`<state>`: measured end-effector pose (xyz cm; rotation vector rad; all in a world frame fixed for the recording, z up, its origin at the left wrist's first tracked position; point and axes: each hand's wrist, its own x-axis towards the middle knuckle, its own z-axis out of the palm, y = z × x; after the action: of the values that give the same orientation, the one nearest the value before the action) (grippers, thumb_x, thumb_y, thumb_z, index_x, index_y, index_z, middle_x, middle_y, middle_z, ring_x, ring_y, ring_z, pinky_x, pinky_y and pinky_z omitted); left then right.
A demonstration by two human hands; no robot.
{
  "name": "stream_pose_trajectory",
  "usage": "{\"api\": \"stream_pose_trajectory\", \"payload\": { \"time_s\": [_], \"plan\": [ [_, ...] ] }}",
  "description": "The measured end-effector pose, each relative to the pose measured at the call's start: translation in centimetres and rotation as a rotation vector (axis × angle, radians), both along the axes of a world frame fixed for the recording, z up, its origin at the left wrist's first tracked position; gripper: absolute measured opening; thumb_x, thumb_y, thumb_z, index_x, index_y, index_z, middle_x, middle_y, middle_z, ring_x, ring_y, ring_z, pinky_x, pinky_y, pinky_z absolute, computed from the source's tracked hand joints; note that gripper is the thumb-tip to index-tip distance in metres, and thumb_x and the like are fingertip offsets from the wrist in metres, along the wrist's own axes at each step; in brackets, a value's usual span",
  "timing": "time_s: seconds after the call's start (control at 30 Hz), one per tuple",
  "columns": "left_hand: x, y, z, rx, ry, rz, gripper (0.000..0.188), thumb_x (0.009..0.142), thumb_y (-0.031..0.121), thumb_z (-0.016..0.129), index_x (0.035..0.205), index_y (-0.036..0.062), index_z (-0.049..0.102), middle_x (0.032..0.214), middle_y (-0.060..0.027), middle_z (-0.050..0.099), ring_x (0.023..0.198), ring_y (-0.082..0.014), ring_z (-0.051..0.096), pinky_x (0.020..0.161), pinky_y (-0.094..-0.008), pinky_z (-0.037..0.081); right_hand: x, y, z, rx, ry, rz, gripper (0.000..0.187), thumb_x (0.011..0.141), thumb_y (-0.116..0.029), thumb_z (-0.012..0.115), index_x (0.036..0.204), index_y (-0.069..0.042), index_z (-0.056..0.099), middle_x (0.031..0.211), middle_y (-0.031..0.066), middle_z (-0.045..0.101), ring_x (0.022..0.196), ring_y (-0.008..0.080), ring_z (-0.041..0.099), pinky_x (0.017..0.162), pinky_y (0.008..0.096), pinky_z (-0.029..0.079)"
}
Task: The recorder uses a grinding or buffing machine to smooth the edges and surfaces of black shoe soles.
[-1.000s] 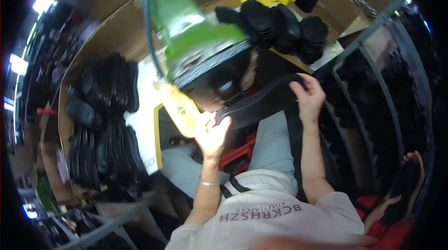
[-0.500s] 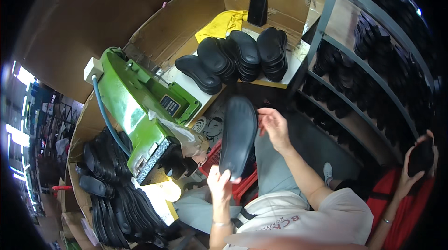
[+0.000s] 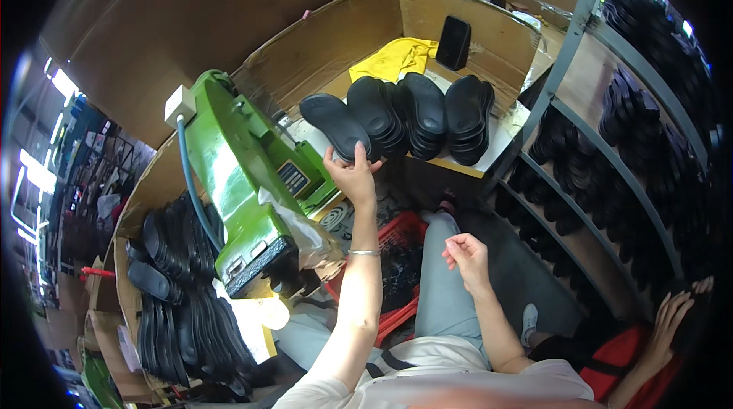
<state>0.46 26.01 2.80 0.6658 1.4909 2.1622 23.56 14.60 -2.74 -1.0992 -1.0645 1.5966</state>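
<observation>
Black sole at the nine o'clock end of the row lies with its long axis running from about ten to four o'clock. From the left hand it lies toward eleven; those fingers touch its near end, though whether they pinch it I cannot tell. The right hand, farther off toward four, is loosely curled around nothing visible. Neighbouring sole stacks sit at three, the green machine at eight.

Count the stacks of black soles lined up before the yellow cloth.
4: leftmost stack, at the left hand; second stack beside it; third stack next; rightmost stack at the row's end. Some may be hidden.
</observation>
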Motion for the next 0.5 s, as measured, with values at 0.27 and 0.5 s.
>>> {"api": "stream_pose_trajectory", "payload": {
  "time_s": [0.27,0.5],
  "plan": [
    [-1.3,-0.9,-0.5,-0.02,0.049,-0.001,0.055,0.086,0.019,0.066,0.129,0.0009,0.036,0.082,-0.0057,0.045,0.057,-0.0124,0.056,0.047,-0.0275,0.056,-0.9,-0.9,0.3,-0.016,-0.004,0.047,0.011,0.088,-0.013,0.063,0.088,-0.003,0.062,0.072,0.0043,0.063,0.057,0.006,0.054,0.049,0.0182,0.043],
    [-1.5,-3.5,-1.3,-0.107,0.174,0.02,0.057,0.087,0.027,0.064,0.133,0.0057,0.04,0.11,-0.0168,0.045,0.079,-0.0207,0.059,0.066,-0.0338,0.056,-7.8,7.6,5.5,0.91,-0.479,0.109,0.012,0.079,-0.004,0.063,0.09,-0.001,0.06,0.078,0.009,0.063,0.064,0.0202,0.06,0.058,0.0311,0.047]
  ]
}}
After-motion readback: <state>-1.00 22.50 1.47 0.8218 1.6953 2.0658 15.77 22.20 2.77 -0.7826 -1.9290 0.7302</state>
